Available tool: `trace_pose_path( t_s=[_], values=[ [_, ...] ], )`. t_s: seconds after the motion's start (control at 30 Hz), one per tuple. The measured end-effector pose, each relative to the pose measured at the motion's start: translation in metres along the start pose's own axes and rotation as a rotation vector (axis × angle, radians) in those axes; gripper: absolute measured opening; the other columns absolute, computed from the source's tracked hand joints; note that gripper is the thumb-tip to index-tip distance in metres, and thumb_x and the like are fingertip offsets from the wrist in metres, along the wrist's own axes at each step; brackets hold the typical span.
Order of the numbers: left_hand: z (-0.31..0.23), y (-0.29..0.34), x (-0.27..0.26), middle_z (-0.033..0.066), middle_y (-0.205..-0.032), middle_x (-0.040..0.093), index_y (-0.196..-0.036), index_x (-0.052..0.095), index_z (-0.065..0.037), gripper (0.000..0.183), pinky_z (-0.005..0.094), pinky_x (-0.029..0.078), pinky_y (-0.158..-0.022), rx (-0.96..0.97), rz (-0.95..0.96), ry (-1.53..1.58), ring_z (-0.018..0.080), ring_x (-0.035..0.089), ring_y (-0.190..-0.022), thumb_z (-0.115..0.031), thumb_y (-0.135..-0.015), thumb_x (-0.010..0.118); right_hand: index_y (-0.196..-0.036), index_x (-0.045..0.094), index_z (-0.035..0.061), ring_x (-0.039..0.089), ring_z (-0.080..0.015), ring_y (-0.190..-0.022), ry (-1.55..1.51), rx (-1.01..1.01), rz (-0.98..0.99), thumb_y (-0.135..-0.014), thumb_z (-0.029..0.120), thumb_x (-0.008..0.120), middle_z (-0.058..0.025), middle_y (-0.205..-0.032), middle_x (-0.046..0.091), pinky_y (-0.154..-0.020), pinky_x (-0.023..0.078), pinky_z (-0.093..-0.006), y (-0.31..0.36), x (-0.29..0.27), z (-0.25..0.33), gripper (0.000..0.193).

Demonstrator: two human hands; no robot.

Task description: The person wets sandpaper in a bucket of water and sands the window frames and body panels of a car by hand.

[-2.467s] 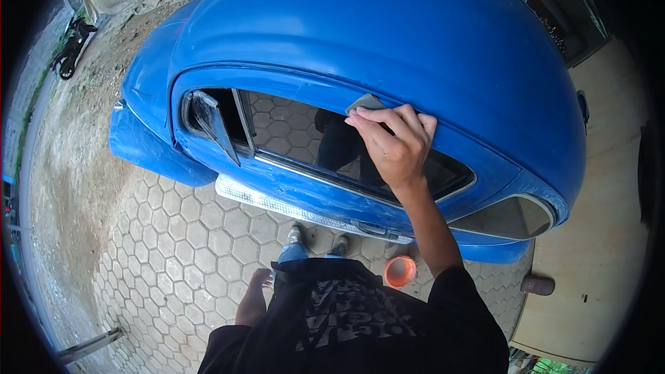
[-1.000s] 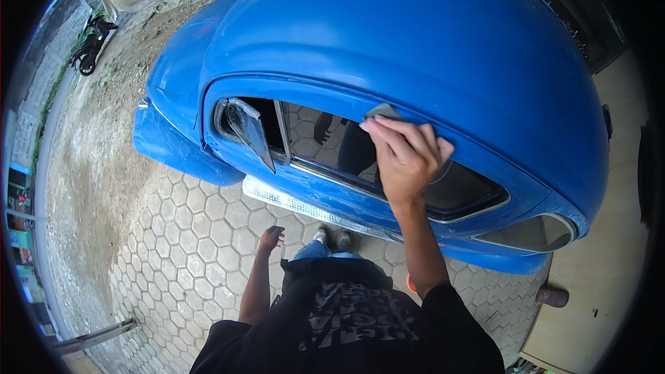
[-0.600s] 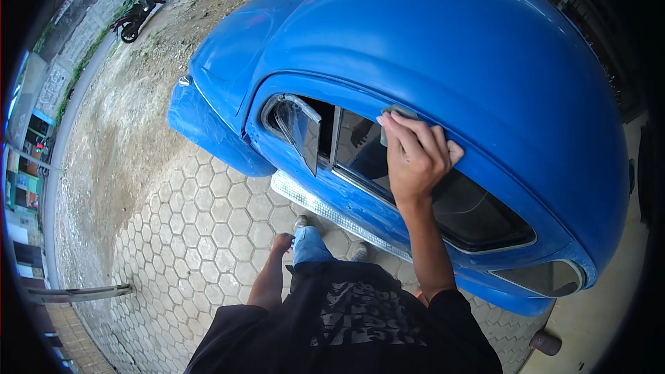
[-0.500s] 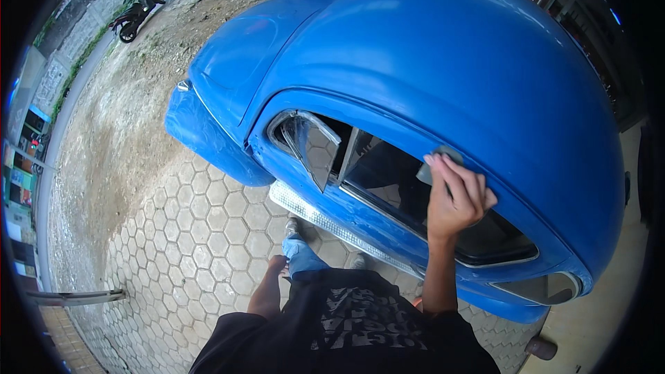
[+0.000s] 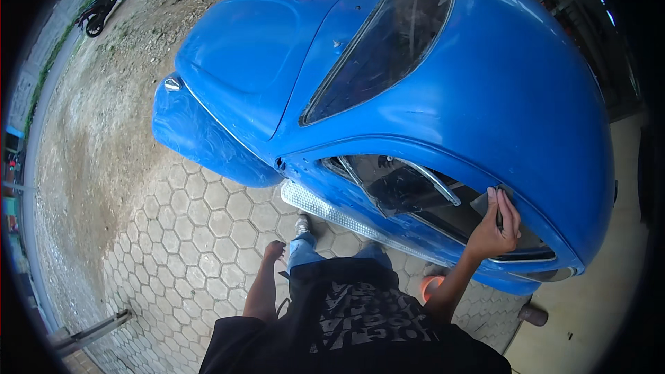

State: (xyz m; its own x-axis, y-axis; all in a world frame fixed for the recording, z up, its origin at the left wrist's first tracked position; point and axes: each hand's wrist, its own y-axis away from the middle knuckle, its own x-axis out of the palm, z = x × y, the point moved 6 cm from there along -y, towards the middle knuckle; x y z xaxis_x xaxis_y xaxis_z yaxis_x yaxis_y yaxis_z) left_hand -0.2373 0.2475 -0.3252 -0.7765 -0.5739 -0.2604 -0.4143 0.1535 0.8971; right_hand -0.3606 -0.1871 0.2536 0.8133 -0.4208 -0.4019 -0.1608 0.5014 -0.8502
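My right hand point(image 5: 495, 228) pinches a small grey piece of sandpaper point(image 5: 479, 203) against the blue car point(image 5: 478, 104), at the upper edge of the side window opening. Part of the sheet is hidden behind my fingers. The paint on the door frame and roof looks dull. Ahead of that hand, the small vent window point(image 5: 402, 187) stands swung outward in its metal frame. Low at my side hangs my left hand point(image 5: 275, 250), its fingers loosely bent, with nothing visible in it and touching nothing.
A silver running board point(image 5: 332, 215) runs along the car's lower side, by my feet. An orange bucket point(image 5: 433, 287) stands beside my right arm. Hexagonal paving point(image 5: 208, 235) lies underfoot, with bare dirt beyond. A motorcycle point(image 5: 102, 3) is parked at the far left.
My right hand, still on the sandpaper, has shifted right and a little lower in view. My view has turned, so the windshield now shows. The left hand still hangs down.
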Motion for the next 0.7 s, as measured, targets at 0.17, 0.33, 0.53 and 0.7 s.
trace_pose_path(
  t_s=[0.17,0.33,0.53,0.7],
  values=[
    [-0.055,-0.019,-0.063,0.0108,-0.09,0.064,-0.109,0.059,-0.008,0.033,0.0357,0.051,-0.057,0.042,0.047,-0.222,0.0209,0.062,-0.067,-0.03,-0.086,0.051,-0.081,0.074,0.0146,0.061,-0.0087,-0.072,-0.014,-0.029,0.089,-0.064,0.007,0.081,0.0076,-0.08,0.069,-0.069,0.037,-0.0248,0.021,0.045,0.054,0.02],
    [-0.082,-0.025,-0.1,0.0083,-0.087,0.063,-0.107,0.06,-0.01,0.031,0.0342,0.05,-0.056,0.089,0.057,-0.222,0.0184,0.062,-0.067,-0.03,-0.085,0.051,-0.08,0.074,0.0155,0.06,-0.0097,-0.071,0.02,-0.022,0.15,-0.06,0.006,0.082,0.0069,-0.08,0.069,-0.068,0.037,-0.0251,0.011,0.031,0.037,0.023],
    [-0.133,0.008,-0.078,0.0104,-0.079,0.063,-0.103,0.063,-0.007,0.028,0.0311,0.05,-0.051,0.18,-0.001,-0.001,0.0184,0.06,-0.057,-0.023,-0.087,0.047,-0.08,0.074,0.0127,0.06,-0.0112,-0.072,-0.118,0.135,0.061,-0.063,0.002,0.081,0.0047,-0.078,0.069,-0.068,0.039,-0.0256,0.016,0.029,0.028,0.021],
    [-0.111,0.009,-0.071,0.0082,-0.076,0.062,-0.097,0.062,-0.008,0.021,0.0302,0.047,-0.047,-0.1,0.007,-0.172,0.0157,0.057,-0.053,-0.024,-0.088,0.051,-0.086,0.074,0.0122,0.059,-0.0145,-0.074,-0.306,0.042,0.208,-0.063,-0.001,0.076,0.0019,-0.085,0.069,-0.072,0.043,-0.0275,0.015,0.024,0.014,0.027]
  ],
)
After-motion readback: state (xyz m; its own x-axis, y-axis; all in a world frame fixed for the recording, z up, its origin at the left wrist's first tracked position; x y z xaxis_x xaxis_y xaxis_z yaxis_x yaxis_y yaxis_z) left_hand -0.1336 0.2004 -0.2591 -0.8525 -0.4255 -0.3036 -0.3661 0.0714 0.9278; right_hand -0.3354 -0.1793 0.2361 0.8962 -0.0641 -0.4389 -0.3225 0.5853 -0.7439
